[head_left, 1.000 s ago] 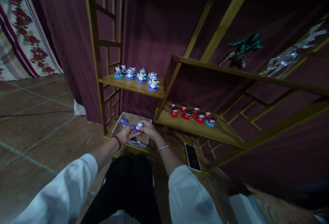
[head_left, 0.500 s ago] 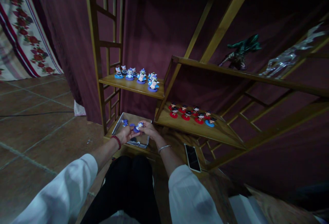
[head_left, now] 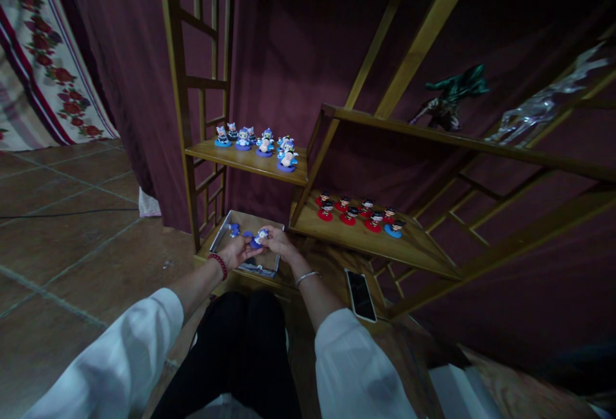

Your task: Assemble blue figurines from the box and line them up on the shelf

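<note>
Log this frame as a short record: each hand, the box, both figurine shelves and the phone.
Left hand: holds purple-based figurine
Right hand: grips same figurine
Open box: beneath hands, small purple item inside
Left shelf: figurines, blue or purple bases
Right shelf: figurines, red bases except one blue
Phone: lying right of box, screen dark

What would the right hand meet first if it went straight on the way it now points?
The small, rounded white-and-purple figurine, which the right hand is holding together with the left hand. Past that, perhaps the left hand itself, though depth there is unclear.
</note>
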Available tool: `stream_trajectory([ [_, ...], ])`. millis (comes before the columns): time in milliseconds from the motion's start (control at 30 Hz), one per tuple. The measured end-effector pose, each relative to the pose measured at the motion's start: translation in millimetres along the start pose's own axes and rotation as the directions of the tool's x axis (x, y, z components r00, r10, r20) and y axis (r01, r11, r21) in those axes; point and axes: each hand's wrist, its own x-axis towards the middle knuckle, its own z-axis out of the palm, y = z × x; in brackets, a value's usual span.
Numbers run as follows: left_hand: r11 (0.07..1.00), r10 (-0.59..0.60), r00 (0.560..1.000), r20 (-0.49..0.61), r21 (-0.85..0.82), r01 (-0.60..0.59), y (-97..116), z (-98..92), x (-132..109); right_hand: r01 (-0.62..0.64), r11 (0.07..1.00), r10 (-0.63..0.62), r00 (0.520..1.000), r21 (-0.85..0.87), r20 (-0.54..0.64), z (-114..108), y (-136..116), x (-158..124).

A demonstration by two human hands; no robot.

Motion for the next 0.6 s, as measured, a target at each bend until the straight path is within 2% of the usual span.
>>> stream_trajectory([
  [367,1.0,-0.002,1.0,-0.027,0.005,0.002,0,5.6,-5,0.026,0.999,-0.027,1.0,-0.038,-0.01,2,5,3],
  [600,0.999,0.049,0.997,-0.055,-0.009,-0.05,-1,8.9,-9,0.085,0.993,-0.086,0.996,-0.085,-0.008,0,13,8],
])
